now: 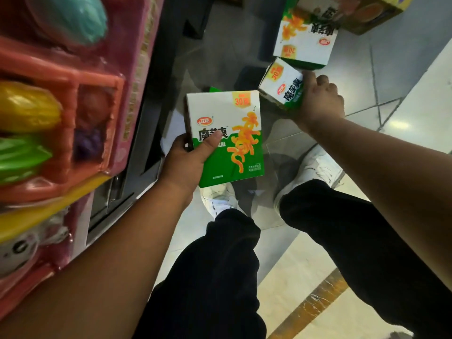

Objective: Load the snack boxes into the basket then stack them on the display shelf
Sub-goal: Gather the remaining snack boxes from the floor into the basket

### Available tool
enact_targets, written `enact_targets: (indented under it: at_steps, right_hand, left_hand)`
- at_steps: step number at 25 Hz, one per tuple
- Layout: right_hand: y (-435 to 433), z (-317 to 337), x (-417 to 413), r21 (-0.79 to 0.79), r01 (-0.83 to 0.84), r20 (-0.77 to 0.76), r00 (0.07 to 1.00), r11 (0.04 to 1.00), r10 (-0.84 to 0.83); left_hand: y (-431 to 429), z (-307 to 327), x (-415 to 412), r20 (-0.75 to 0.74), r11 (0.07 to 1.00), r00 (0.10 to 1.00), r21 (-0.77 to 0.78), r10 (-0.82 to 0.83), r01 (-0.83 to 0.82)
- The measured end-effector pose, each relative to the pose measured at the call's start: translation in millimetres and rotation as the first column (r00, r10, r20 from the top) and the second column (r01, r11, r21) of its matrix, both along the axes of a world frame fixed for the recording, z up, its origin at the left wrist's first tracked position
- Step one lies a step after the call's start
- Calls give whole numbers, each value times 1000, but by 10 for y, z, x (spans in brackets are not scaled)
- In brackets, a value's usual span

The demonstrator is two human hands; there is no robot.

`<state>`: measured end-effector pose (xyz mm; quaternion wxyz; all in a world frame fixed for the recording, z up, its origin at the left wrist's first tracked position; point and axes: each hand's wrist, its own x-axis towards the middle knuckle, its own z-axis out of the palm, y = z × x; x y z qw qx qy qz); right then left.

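Note:
My left hand (188,159) grips a green-and-white snack box (227,135) by its lower left corner, thumb on the printed front, held over the floor. My right hand (318,100) grips a second, matching snack box (281,83) further right and further away, tilted on its side. Just beyond that one, a third snack box (305,37) of the same kind rests on the floor. No basket shows in this view.
A display shelf (146,133) runs along the left, hung with pink-backed packs of plastic toy fruit (61,113). A yellow carton (362,13) sits at the top right. My legs and white shoes (313,167) stand on the grey tiled floor below.

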<state>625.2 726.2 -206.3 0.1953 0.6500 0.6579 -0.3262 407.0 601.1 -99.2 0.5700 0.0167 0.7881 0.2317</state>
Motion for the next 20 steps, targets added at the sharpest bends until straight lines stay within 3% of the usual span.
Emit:
enact_targets:
  at_steps: [2,4,5,8,13,16,20]
  right_hand:
    - [-46,88,74,-12,186,-99,977,982,-187]
    - [-140,333,244,-95,372,-237,892,923,-384]
    - [-204,505,337,-188,455,-314,812,870,-492]
    - [-396,1122,591,-488,604,-447,447,630,-775]
    - [-808,2429,846,-636,652,-491,70,412,-868]
    - [-991,3464,896,-671,665,-465,-34,327,-885]
    - [-1107,4874,886,-684,657,-476,-72,317,-877]
  left_hand:
    - [-8,25,26,-11,1000,1000,-5,11,-11]
    - [-36,92,80,-26,1000,999,-12,18,-18]
    - [-61,165,114,-27,1000,999,-20,21,-21]
    - [-117,454,197,9,1000,1000,-22,23,-22]
    - [-122,1454,332,184,992,976,9,121,-125]
    - [-155,2358,394,314,992,947,70,74,-101]
    - [-297,3594,331,424,985,905,143,26,-95]
